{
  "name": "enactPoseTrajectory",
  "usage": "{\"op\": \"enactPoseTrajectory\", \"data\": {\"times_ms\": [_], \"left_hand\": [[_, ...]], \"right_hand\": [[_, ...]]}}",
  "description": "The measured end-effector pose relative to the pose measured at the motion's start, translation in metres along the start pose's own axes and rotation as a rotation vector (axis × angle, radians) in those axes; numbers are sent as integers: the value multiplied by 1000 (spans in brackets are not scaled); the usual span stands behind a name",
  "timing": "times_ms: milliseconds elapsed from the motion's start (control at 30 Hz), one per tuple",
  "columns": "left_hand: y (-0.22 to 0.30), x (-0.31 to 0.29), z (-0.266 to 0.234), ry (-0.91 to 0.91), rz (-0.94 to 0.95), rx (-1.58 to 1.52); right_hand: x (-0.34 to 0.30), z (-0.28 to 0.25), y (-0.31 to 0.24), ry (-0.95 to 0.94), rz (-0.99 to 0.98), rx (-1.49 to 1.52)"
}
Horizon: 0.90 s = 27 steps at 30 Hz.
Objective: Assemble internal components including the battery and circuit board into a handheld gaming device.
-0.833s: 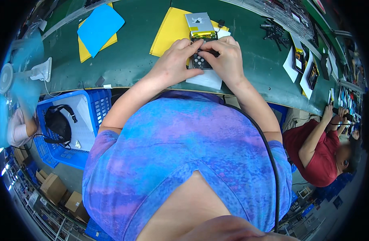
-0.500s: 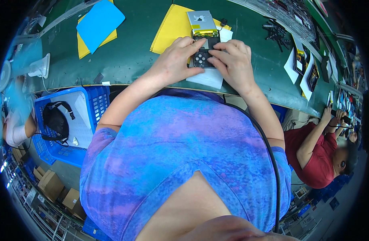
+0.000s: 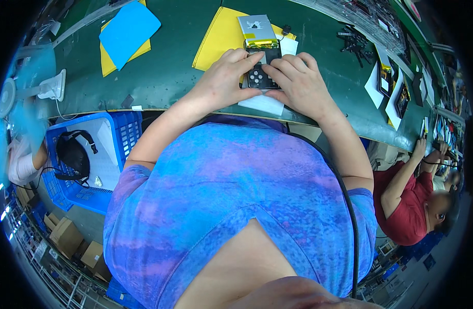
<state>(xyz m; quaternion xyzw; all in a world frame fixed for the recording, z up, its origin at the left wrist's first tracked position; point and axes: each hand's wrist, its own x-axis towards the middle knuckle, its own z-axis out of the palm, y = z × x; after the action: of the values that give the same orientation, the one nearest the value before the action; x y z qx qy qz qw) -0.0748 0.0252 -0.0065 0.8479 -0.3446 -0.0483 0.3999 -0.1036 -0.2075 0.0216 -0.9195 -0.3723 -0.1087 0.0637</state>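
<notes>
Fingers of the left hand (image 3: pixel 222 77) and right hand (image 3: pixel 301 83), half-curled with thumbs spread, hold a black device (image 3: pixel 257 78) at upper centre, just below a silver pack (image 3: pixel 257 28).

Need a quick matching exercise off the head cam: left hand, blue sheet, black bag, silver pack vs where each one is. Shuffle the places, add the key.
Things
1. left hand
2. blue sheet
3. black bag
4. silver pack

Places
A. inside the blue basket
B. just beyond the far edge of the black device
C. at the black device's left side
D. over a yellow sheet, upper left of the picture

Pairs: 1-C, 2-D, 3-A, 4-B
</notes>
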Motion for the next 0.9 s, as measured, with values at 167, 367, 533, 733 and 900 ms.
{"op": "enactPoseTrajectory", "data": {"times_ms": [167,367,533,733,900], "left_hand": [[-3,0,0,5,13,-19],[-5,-1,-4,-18,-6,-100],[-5,-1,-6,-15,-65,-203],[-2,-2,-7,-21,-107,-214],[1,-5,-5,50,-98,-206]], "right_hand": [[1,3,-4,24,17,-12],[-2,5,-6,-3,-1,-60],[-3,6,-7,-10,9,-78],[-3,6,-8,13,23,-92],[-4,6,-11,35,40,-119]]}}
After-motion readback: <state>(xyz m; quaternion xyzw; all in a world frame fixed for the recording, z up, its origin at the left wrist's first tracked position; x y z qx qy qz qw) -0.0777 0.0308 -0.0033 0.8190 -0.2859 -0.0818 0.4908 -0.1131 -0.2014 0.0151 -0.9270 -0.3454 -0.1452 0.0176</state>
